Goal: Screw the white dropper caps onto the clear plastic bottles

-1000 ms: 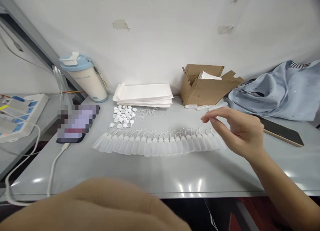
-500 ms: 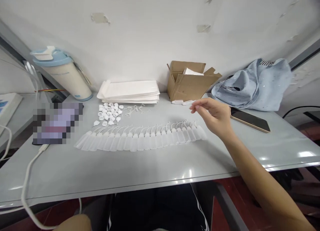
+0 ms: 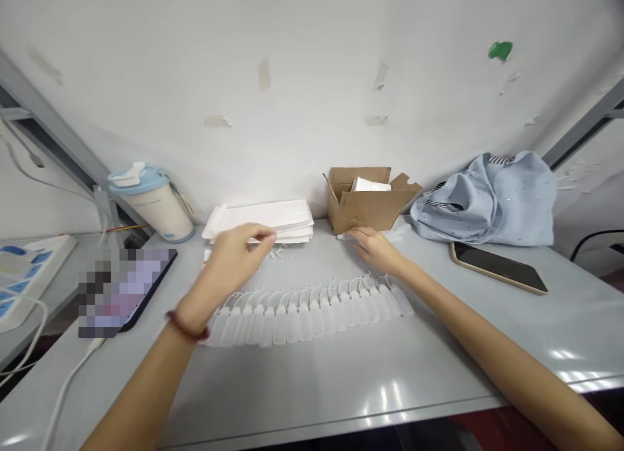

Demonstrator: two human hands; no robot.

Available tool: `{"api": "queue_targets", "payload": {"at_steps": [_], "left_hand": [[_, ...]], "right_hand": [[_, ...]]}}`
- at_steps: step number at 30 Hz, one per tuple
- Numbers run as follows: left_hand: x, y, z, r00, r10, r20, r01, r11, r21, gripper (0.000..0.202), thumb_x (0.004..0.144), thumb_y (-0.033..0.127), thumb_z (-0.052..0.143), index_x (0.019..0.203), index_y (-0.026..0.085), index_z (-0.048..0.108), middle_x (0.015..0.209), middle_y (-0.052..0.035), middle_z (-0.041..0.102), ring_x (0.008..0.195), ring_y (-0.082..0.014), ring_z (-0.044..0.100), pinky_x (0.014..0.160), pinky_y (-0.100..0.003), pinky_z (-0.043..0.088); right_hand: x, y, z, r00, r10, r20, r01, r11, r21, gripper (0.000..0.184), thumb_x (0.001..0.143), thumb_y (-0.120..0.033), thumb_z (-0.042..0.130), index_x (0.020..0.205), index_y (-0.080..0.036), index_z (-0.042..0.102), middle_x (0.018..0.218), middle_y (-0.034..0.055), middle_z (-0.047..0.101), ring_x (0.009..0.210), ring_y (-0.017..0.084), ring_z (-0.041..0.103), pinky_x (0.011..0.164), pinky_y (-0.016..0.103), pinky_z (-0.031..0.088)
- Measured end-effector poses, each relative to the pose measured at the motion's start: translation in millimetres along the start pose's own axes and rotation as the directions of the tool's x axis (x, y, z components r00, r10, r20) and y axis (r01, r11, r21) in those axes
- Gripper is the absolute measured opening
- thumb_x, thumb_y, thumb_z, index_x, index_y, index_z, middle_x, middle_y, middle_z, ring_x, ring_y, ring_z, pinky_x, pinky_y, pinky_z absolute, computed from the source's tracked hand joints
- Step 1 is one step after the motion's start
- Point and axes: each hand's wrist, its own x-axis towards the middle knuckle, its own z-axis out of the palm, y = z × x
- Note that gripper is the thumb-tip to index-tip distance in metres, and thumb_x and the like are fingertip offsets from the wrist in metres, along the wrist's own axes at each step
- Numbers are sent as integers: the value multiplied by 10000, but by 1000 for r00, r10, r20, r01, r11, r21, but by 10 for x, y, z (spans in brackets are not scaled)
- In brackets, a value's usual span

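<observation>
Just in front of the cardboard box (image 3: pixel 358 203), the right hand (image 3: pixel 376 249), half curled, is right on the white plastic pieces (image 3: pixel 347 236) lying sideways, can't tell if it's gripping them; the left hand (image 3: pixel 238 251), loosely curled, is farther left, grip unclear.

The head-worn camera looks from above and behind the near edge of the desk (image 3: pixel 312 399), facing forward and down toward the wall (image 3: pixel 312 80) beyond it. It sits close: desk fills the lower half, wall the upper, and the left forearm (image 3: pixel 141 386) and right forearm (image 3: pixel 507 353) enter from the bottom corners.
</observation>
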Motion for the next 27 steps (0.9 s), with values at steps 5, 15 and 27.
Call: {"api": "queue_targets", "payload": {"at_steps": [5,15,27], "left_hand": [[64,-244,321,957,141,252,-188,967,172,268,855,137,446,956,163,693,1028,-78,693,1013,-260,563,903,-417,457],[-3,-358,453,943,182,279,-246,945,215,434,765,-27,349,1003,136,674,1057,-132,658,1024,-281,515,892,-425,438],[-185,-5,333,976,-201,85,218,897,-386,283,799,333,577,1013,199,704,1077,-62,692,888,-221,633,738,-329,493]], "right_hand": [[-41,79,71,1000,0,-8,0,1000,-31,374,815,-44,461,1133,-156,622,1105,150,623,1030,291,570,853,452,476],[-104,-10,-8,999,13,29,-11,997,-78,204,878,-134,489,999,-176,646,986,133,679,963,299,571,773,433,429],[-284,-624,-295,982,23,-187,40,945,326,204,891,-161,512,1079,-201,581,1018,103,626,954,249,615,807,435,515]]}}
